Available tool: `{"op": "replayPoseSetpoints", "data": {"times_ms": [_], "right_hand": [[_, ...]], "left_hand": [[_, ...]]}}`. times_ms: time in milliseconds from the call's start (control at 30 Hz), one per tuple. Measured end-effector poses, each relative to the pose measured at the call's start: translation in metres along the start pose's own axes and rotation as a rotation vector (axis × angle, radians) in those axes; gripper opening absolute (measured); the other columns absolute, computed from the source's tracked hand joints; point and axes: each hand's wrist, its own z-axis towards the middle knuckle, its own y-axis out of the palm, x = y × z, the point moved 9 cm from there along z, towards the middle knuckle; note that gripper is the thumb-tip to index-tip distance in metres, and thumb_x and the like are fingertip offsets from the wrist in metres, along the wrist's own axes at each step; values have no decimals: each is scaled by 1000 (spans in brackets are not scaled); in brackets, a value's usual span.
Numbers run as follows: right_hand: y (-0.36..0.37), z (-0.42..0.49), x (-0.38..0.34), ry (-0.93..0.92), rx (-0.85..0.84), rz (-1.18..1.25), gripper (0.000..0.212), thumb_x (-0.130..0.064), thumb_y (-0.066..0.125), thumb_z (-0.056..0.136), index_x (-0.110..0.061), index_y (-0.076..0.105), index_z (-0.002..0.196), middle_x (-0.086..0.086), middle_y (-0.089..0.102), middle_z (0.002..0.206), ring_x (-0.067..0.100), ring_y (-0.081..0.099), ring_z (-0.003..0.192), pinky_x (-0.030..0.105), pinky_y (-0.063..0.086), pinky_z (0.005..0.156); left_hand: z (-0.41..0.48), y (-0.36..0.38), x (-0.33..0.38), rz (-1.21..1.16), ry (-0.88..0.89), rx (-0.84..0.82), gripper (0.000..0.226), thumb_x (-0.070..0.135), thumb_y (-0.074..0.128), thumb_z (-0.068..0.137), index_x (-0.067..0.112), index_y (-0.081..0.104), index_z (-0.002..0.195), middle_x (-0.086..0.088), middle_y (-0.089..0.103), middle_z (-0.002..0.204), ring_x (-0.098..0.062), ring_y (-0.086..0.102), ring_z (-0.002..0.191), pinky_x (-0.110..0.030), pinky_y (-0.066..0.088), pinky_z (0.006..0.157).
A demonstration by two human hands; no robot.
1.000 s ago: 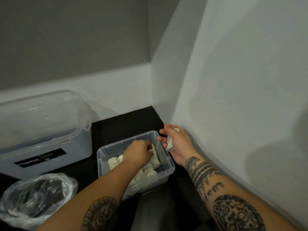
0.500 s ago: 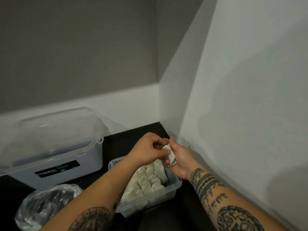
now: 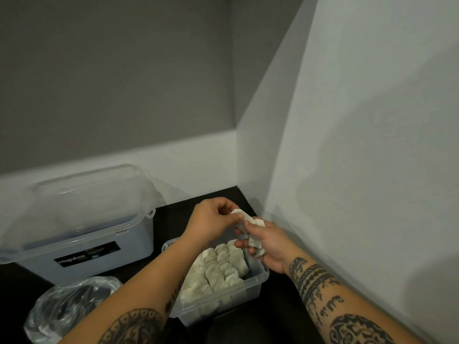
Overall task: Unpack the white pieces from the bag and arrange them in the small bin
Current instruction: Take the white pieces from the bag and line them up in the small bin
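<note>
Head view, soft white pieces [image 3: 253, 240] pinched by left hand [image 3: 211, 220], gripped in right hand [image 3: 270, 245] — clear plastic small bin [image 3: 265, 274] below

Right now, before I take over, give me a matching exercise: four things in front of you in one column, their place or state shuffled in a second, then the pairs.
1. small bin
2. large box
3. plastic bag
4. held white pieces

A. crumpled, at the near left
B. pinched by the left hand, gripped in the right hand
C. lid on, black label on its front
D. filled with rows of white pieces

Pairs: 1-D, 2-C, 3-A, 4-B
</note>
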Motion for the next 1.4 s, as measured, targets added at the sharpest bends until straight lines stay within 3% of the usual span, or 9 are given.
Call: {"op": "replayPoseSetpoints", "data": {"times_ms": [100,267,433,633,767,933,1067,1200,1400], "right_hand": [[-5,-2,-10,-73,73,-182,19,-23,60,102,-10,64,117,6,76,95,16,70,71,22,39,50],[-6,-3,-19,-149,134,-99,20,-24,64,100,-11,66,115,6,77,92,13,68,66,24,37,49],[-12,-5,-22,-194,185,-167,15,-28,67,98,-17,69,107,1,74,89,13,69,71,22,39,48],[-21,-3,-22,-221,225,-302,6,-26,73,94,-20,73,96,0,74,81,11,66,69,18,44,49],[-28,-1,-18,-216,257,-278,5,-22,70,96,-19,73,95,0,74,81,7,62,62,13,44,49],[-42,5,-12,-198,355,-246,10,-31,62,100,-24,69,102,1,76,93,9,63,66,24,45,57],[-45,5,-6,-176,370,-243,9,-32,61,101,-26,68,103,0,76,90,12,64,69,25,47,58],[-46,4,-3,-165,373,-246,8,-31,60,101,-28,67,103,0,76,90,10,62,67,23,47,58],[-50,1,-4,-150,375,-256,11,-31,60,101,-26,68,106,0,76,90,10,62,66,22,47,57]], "left_hand": [[3,-7,-1,-61,-15,88,16,25,87,81,26,76,92,7,74,81,-2,68,74,-15,52,67],[1,2,-3,-220,-11,68,10,26,82,87,25,78,96,3,77,85,-16,75,85,-28,59,74],[0,0,-1,-106,24,96,6,29,81,87,28,80,93,8,77,82,-5,72,78,-19,55,70],[-3,3,-13,13,26,69,10,28,77,91,27,77,101,10,76,90,-4,71,84,-18,52,73],[-7,6,-31,55,-28,42,3,30,77,90,33,76,91,14,75,87,1,70,82,-15,51,71],[-13,30,-72,229,-180,-125,2,29,75,91,28,73,91,7,73,87,-8,70,80,-27,59,71],[-15,56,-90,402,-223,-193,8,31,74,91,31,66,91,8,69,91,-5,65,80,-20,49,65],[-15,76,-98,425,-251,-225,8,30,73,93,27,68,98,3,70,104,-12,66,92,-26,54,77],[-14,91,-107,484,-267,-259,9,27,72,92,26,66,86,4,67,89,-12,66,75,-23,52,58]]}}
